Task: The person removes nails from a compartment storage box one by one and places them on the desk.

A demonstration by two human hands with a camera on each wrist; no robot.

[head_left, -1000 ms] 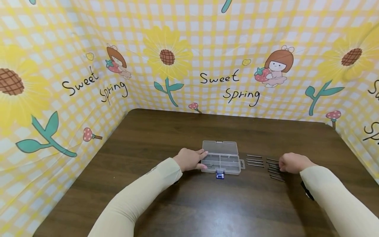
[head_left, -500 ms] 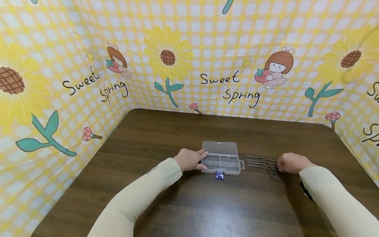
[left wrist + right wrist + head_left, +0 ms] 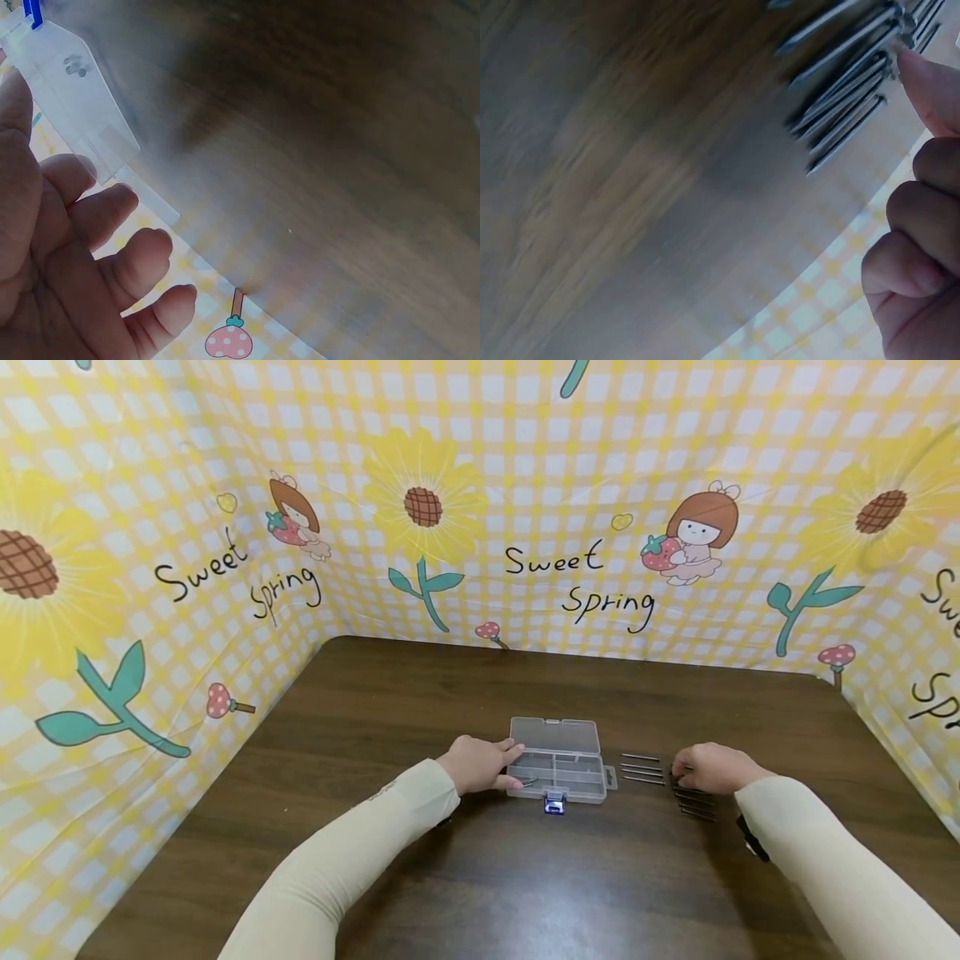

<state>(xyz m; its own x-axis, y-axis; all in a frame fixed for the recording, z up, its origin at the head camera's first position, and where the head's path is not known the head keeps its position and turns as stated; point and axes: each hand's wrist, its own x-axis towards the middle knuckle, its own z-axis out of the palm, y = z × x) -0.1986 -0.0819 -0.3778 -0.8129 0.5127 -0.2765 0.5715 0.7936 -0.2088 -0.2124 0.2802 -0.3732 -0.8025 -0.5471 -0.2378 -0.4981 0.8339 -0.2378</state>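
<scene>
A clear plastic compartment box [image 3: 580, 795] stands on the table with its lid [image 3: 555, 735] raised and a blue latch [image 3: 554, 803] at the front. My left hand [image 3: 476, 764] holds its left end, thumb at the front corner and fingers at the back. A few small metal pieces [image 3: 529, 782] lie in the front left compartment. To the right, my right hand [image 3: 716, 768] is over a group of dark nails [image 3: 696, 808], fingers curled. In the right wrist view its thumb tip [image 3: 911, 64] is right at the nail heads; I cannot tell whether it pinches one.
Several nails [image 3: 642, 769] lie in a neat row between the box and my right hand. The brown wooden table [image 3: 420, 685] meets a yellow checked cloth [image 3: 555, 485] at the back and along the sides.
My right hand has moved left over the nails, toward the row beside the box, and now covers the upper part of the right group. The left hand has stayed on the box.
</scene>
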